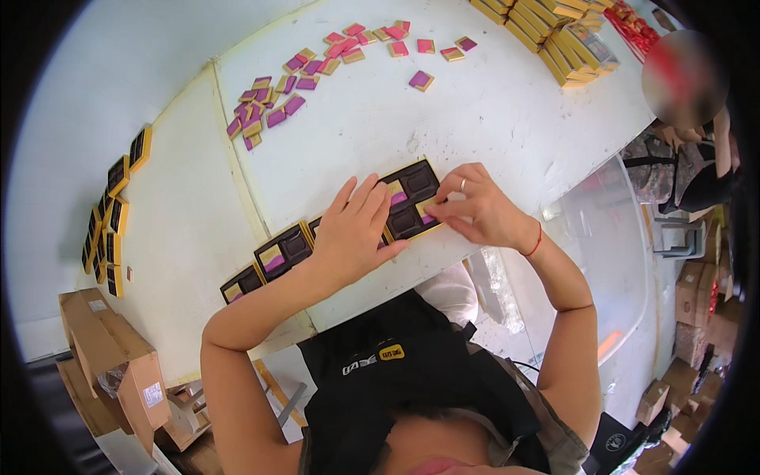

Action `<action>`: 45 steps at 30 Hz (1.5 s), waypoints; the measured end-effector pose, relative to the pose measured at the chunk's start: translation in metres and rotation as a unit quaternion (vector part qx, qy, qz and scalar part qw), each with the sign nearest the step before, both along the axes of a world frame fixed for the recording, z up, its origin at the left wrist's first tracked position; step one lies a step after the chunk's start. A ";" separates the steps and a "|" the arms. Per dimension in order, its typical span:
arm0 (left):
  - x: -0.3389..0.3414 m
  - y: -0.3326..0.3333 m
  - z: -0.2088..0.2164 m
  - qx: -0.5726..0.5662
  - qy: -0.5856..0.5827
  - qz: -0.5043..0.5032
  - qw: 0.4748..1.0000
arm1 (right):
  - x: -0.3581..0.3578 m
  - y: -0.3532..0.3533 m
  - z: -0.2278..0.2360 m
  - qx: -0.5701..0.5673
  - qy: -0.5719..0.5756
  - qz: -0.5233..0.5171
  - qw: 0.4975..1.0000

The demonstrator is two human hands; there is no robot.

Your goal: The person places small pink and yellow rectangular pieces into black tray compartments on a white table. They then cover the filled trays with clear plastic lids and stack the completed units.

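A row of gold-edged boxes with dark brown moulded trays runs slantwise along the table's near side. Some compartments hold small purple-and-gold wrapped squares that look like chocolates. My left hand lies over the middle of the row with its fingers spread, hiding part of the boxes beneath. At the row's right end, my right hand pinches a purple-and-gold wrapped chocolate between thumb and fingers, at the near compartment of the end box. Another wrapped chocolate sits in this box, close to my left fingertips.
Loose purple, pink and gold chocolates lie scattered across the far side of the white table. Gold boxes are stacked at the far right. More boxes with dark trays stand at the left. Cardboard cartons are below left; another person is at the right.
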State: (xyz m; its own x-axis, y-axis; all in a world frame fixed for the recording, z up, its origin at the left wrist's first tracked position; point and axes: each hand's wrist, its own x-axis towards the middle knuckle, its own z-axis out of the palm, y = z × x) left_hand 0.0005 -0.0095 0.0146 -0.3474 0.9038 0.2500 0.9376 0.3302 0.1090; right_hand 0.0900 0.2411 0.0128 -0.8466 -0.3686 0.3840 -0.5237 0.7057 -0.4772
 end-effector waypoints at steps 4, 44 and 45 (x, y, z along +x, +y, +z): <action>-0.019 0.015 0.021 -0.016 -0.041 0.015 0.999 | -0.021 0.001 0.017 -0.011 -0.012 0.030 0.999; -0.076 0.008 0.025 0.171 -0.646 0.136 0.731 | -0.065 0.015 0.002 -0.367 -0.215 -0.060 0.903; -0.064 0.007 0.029 0.173 -0.645 0.119 0.735 | -0.062 0.016 -0.003 -0.365 -0.215 -0.057 0.904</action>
